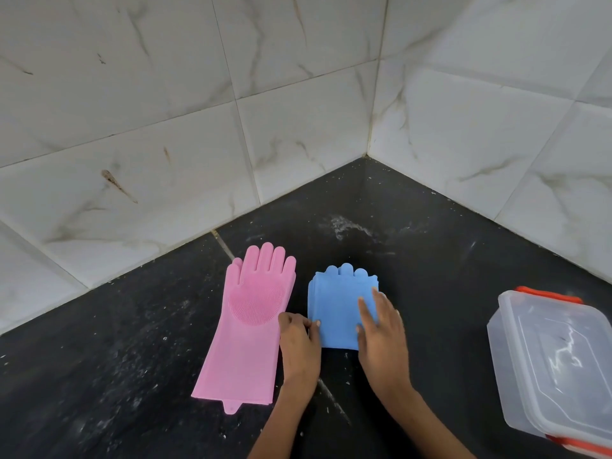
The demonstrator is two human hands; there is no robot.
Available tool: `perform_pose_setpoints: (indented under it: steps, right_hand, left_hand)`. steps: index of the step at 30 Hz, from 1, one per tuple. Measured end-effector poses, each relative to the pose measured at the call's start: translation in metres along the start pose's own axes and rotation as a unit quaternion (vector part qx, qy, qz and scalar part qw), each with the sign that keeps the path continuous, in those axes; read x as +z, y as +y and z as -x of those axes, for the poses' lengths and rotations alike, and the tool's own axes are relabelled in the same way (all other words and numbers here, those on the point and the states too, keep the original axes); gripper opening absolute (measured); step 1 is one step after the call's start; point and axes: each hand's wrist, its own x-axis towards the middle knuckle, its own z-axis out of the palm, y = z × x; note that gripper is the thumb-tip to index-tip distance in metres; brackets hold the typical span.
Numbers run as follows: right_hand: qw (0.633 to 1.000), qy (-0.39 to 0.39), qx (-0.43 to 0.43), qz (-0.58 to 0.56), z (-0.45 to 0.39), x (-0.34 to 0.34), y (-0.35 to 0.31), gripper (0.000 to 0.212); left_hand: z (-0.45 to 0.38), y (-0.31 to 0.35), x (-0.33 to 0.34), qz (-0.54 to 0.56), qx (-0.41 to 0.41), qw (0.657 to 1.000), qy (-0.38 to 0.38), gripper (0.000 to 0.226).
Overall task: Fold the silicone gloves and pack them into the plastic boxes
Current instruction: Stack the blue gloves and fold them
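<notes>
A blue silicone glove (337, 303) lies folded in half on the black counter, fingertips pointing to the far wall. My left hand (299, 339) pinches its left edge near the fold. My right hand (381, 329) lies flat on its right half, fingers spread, pressing it down. A pink silicone glove (248, 326) lies flat and unfolded just left of the blue one, bristle palm up, cuff toward me. A clear plastic box (556, 359) with a lid and orange clips sits at the right edge of the view.
The black stone counter (132, 359) is dusty with white specks and runs into a corner of white marbled wall tiles (298, 127). The walls meet behind the gloves.
</notes>
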Motion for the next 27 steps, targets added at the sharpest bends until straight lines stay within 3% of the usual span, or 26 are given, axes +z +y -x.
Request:
perform_pose_setpoints:
  steps: [3,6,9,11,13,15,17,19,20,23,27]
  right_hand:
    - [0.995,-0.047,-0.09,0.022,-0.021,0.01,-0.011,0.051]
    - [0.987,-0.128,-0.093,0.025,-0.035,0.028,-0.008,0.055]
    - [0.984,-0.14,-0.106,0.017,-0.039,0.038,-0.006,0.054]
    - [0.988,-0.11,-0.106,0.03,-0.04,0.039,-0.006,0.051]
    - [0.989,-0.089,-0.109,0.037,-0.042,0.038,-0.006,0.05]
    - [0.987,-0.097,-0.118,0.044,-0.042,0.035,-0.007,0.059]
    - [0.988,-0.089,-0.114,0.051,-0.043,0.033,-0.006,0.061]
    - [0.991,-0.067,-0.11,0.046,-0.043,0.032,-0.004,0.045]
    - [0.989,-0.075,-0.117,0.05,-0.042,0.031,-0.001,0.039]
    - [0.986,-0.131,-0.089,0.057,-0.04,0.029,0.0,0.062]
    - [0.993,-0.096,-0.062,0.026,-0.041,0.033,0.016,0.054]
  left_hand:
    - [0.0,-0.001,-0.001,-0.002,0.009,1.0,0.0,0.01]
    - [-0.001,-0.002,-0.001,0.0,0.01,1.0,0.004,0.007]
    - [0.0,0.0,-0.001,-0.042,0.037,0.998,0.014,0.014]
    - [-0.006,0.002,0.004,-0.105,0.122,0.986,0.041,0.039]
    - [-0.018,0.005,0.008,-0.208,0.243,0.947,0.012,0.06]
    - [-0.031,0.007,0.012,-0.276,0.297,0.912,-0.061,0.059]
    - [-0.034,0.002,0.015,-0.244,0.337,0.904,-0.095,0.053]
    - [-0.032,-0.003,0.017,-0.261,0.346,0.895,-0.106,0.042]
    - [-0.028,0.001,0.016,-0.274,0.333,0.892,-0.136,0.048]
    - [-0.028,0.002,0.011,-0.295,0.31,0.888,-0.168,0.063]
    - [-0.026,0.004,0.012,-0.289,0.3,0.901,-0.12,0.057]
